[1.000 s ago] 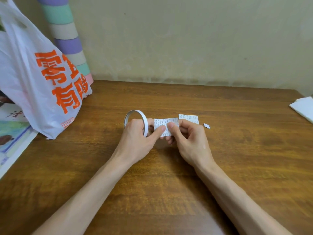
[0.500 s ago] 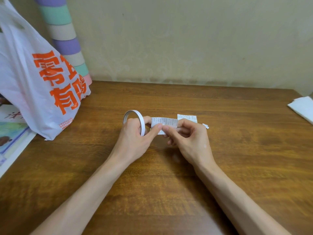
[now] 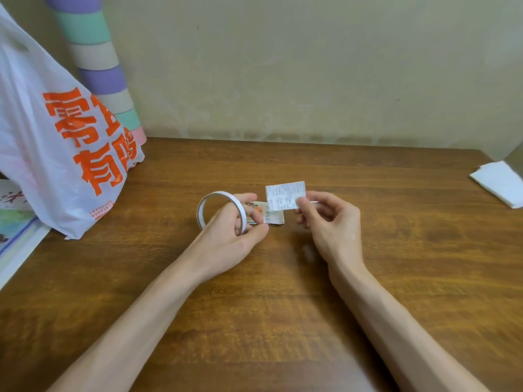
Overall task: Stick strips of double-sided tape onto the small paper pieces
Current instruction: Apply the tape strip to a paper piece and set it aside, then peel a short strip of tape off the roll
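Tape roll [image 3: 220, 212] sat in my left hand [image 3: 229, 236], fingers curled round its ring, while my right hand [image 3: 331, 222] pinched one paper piece [image 3: 285, 195] by its lower corner, raised over the middle of the tabletop [image 3: 283, 306], toward the far edge. A second piece [image 3: 273, 216] lay flat just beneath; next, I judged, I had to pull a strip and press it on squarely.

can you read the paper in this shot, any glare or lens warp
Head view: print on the paper piece in the right hand is too soft to read; light is even, only faint shadows on the table; no glare on the tape roll in the left hand; the table's far edge slants, likely lens warp.
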A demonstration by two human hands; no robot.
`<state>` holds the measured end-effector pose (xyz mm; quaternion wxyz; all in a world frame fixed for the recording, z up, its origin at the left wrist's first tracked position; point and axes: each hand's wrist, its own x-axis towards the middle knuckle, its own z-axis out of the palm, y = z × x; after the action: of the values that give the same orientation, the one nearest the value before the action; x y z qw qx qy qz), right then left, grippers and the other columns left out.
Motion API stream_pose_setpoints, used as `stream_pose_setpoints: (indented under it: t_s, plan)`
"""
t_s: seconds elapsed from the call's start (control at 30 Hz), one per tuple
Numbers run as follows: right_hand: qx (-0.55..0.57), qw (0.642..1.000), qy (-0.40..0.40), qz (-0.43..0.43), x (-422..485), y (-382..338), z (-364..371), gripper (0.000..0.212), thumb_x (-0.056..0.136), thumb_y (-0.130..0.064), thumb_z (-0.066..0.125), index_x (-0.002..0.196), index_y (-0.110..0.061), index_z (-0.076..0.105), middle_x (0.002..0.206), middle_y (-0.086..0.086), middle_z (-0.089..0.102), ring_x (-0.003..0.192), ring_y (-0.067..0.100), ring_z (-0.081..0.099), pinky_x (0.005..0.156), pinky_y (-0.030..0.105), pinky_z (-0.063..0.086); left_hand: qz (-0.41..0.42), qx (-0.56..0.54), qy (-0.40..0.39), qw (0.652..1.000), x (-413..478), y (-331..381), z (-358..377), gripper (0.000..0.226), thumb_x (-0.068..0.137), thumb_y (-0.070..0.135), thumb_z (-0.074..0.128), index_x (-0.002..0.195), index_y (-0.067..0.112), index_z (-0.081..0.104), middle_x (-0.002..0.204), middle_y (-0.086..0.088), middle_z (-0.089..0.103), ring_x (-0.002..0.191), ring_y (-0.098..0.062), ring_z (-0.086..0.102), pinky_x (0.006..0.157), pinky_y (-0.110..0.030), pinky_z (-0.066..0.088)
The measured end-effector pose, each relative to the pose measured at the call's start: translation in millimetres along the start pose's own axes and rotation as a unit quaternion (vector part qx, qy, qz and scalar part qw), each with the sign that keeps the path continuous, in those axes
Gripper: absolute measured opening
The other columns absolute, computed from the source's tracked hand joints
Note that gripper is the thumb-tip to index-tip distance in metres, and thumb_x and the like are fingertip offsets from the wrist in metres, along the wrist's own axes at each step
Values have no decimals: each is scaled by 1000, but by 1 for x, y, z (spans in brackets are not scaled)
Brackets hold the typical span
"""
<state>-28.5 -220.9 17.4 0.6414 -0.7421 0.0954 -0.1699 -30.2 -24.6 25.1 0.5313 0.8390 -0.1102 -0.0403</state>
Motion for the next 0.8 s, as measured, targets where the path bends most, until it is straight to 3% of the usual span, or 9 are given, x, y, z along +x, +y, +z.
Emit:
stream_pose_setpoints:
  t_s: [0.07,0.13,0.2,0.33,0.43,0.47,0.53,0.67,0.8]
  plan:
    - [-32,999,41,-12,8,0,-9,5,95,-21,76,100,-23,75,73,-2,78,66,10,74,78,35,63,1,26,-47,999,-1,0,-1,11,108,31,54,111,25,63,105,13,67,88,-7,68,91,-25,48]
    - [-54,996,69,-12,16,2,-17,7,94,-25,77,100,-25,73,73,-6,78,65,11,75,81,42,63,24,18,-75,997,-2,2,1,22,111,30,43,124,24,60,90,6,71,80,-4,67,83,-20,45]
    - [-76,994,84,-5,23,5,-22,8,94,-29,77,98,-26,71,72,-9,78,65,10,75,80,48,63,46,-8,-82,996,-2,4,2,29,112,28,38,137,22,53,91,6,75,83,-7,71,76,-17,47]
    - [-107,990,87,-1,30,9,-22,11,93,-34,77,98,-26,70,69,-10,76,56,9,71,75,52,63,88,7,-50,995,-2,2,2,24,113,24,36,125,17,56,91,3,76,90,-10,72,79,-14,48]
    - [-155,983,90,-25,33,13,-20,15,92,-39,78,95,-26,70,65,-9,74,48,11,66,73,46,62,99,-16,-37,994,-2,3,3,22,112,26,41,115,13,58,83,-2,72,75,-19,70,74,-20,51]
    - [-168,981,96,-34,34,15,-20,16,92,-41,77,94,-27,70,66,-9,73,51,10,66,75,39,61,103,-13,-29,994,-2,3,2,22,111,29,42,113,16,60,81,-1,70,72,-19,68,73,-25,53]
    - [-194,974,101,-51,33,14,-20,17,94,-42,74,95,-25,71,71,-10,71,65,4,64,74,10,47,115,4,-17,993,-1,3,1,24,110,34,44,110,22,64,76,1,66,69,-15,63,72,-30,53]
    - [-154,978,26,-135,19,0,-8,1,97,-26,71,97,-26,71,80,-12,71,71,5,65,65,16,45,131,14,-28,991,-2,6,0,26,109,37,45,108,25,68,73,1,64,68,-19,58,72,-30,50]
    - [-90,968,-113,-205,0,-10,6,26,102,-18,65,125,-27,70,102,-9,71,92,15,70,67,32,54,135,38,-48,989,-2,5,2,27,111,35,43,110,25,69,69,8,59,63,-7,51,68,-24,44]
